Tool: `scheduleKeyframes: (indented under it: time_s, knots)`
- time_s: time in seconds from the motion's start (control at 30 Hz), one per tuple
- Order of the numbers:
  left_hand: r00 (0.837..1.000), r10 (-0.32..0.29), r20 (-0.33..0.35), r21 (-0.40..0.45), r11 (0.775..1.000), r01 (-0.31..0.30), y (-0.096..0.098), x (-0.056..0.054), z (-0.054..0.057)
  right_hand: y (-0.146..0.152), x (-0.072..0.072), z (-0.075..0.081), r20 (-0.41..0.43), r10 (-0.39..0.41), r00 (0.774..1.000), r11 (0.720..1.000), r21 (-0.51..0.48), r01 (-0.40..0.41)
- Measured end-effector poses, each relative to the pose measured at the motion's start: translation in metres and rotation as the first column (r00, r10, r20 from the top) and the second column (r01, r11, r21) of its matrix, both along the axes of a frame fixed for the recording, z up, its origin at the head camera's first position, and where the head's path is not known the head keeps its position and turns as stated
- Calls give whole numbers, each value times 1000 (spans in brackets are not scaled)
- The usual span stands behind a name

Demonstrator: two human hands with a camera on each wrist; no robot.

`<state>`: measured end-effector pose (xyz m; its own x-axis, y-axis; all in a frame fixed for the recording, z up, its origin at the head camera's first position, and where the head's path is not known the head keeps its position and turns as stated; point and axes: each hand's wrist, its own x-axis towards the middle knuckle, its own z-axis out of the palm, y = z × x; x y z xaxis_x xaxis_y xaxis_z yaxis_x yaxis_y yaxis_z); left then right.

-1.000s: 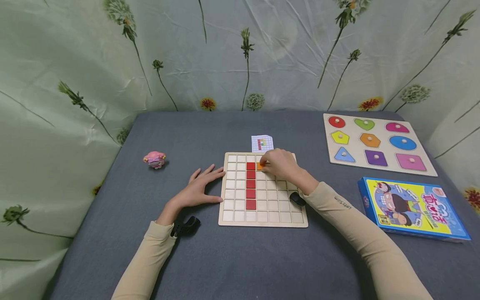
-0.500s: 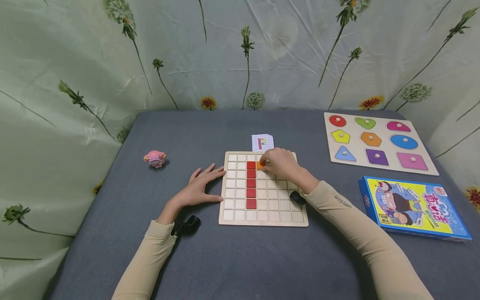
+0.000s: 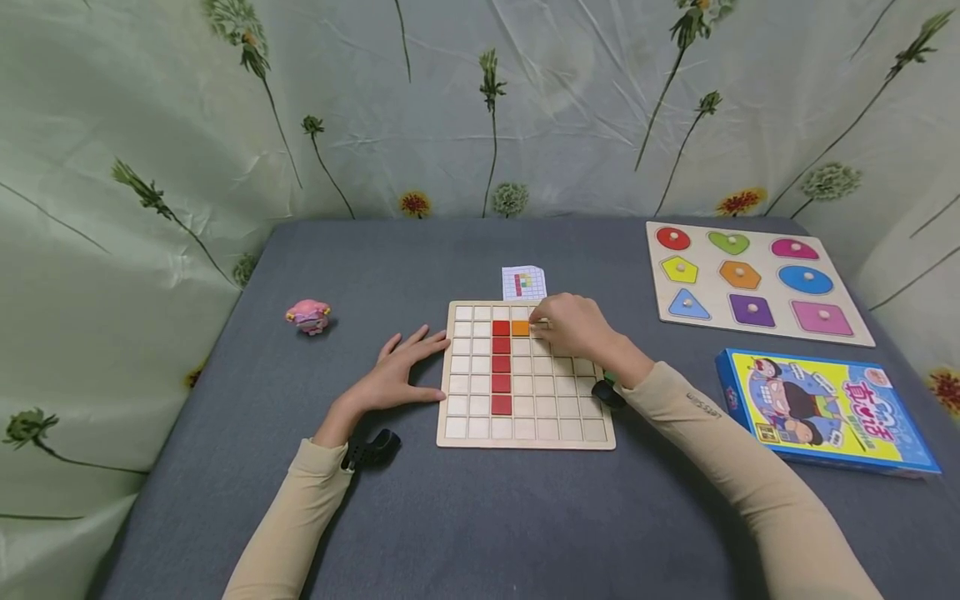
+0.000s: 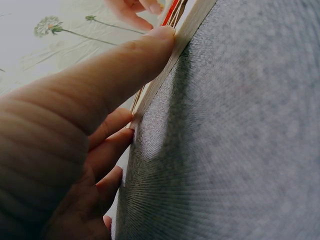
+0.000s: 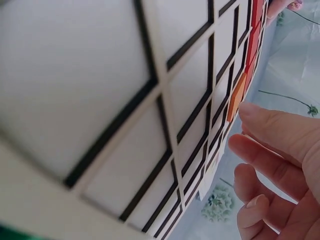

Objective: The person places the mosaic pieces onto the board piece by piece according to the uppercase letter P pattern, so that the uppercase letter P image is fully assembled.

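Observation:
A wooden grid board (image 3: 525, 443) with white squares lies on the table. Several red square tiles (image 3: 501, 364) form a column in it, and one orange square tile (image 3: 520, 328) sits to the right of the topmost red one. My left hand (image 3: 393, 377) rests at the board's left edge, fingers spread, with thumb and fingertips touching the rim. Just right of the orange tile is my right hand (image 3: 577, 327), over the upper part of the board. Its thumb lies close to the orange tile (image 5: 236, 97) in the right wrist view, its fingers loosely bent and holding nothing.
A small pattern card (image 3: 524, 282) lies behind the board. At left stands a pink toy figure (image 3: 308, 317). On the right are a knobbed shape puzzle (image 3: 761, 283) and a blue-yellow box (image 3: 828, 412). Something green (image 3: 610, 377) shows partly under the right wrist.
My right hand has let go of the orange tile and shifted slightly right, leaving the tile in its square in full view. The left hand has stayed in place.

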<state>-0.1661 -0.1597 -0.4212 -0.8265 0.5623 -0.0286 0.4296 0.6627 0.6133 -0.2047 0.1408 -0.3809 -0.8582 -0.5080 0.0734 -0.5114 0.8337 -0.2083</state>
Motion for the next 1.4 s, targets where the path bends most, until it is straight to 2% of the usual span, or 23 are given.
scheduleKeyframes:
  time_s: [0.2,0.47,0.97,1.2,1.4]
  knots:
    - [1000,-5,-4,1,1000,5,0,-1,0,10,5,3,-21,-9,1000,1000,-2,9]
    - [1000,-4,-20,-6,1000,4,0,-1,0,26,9,5,19,-39,999,999,-1,39]
    - [1000,-1,-19,-14,1000,0,0,-2,-1,57,25,-4,20,-29,999,999,-42,29]
    - [1000,-3,-20,-16,1000,3,0,-2,0,72,33,-6,50,-34,998,994,-100,39]
    - [1000,-2,-14,-17,1000,2,0,-2,-1,82,38,-4,124,-33,992,988,-144,51]
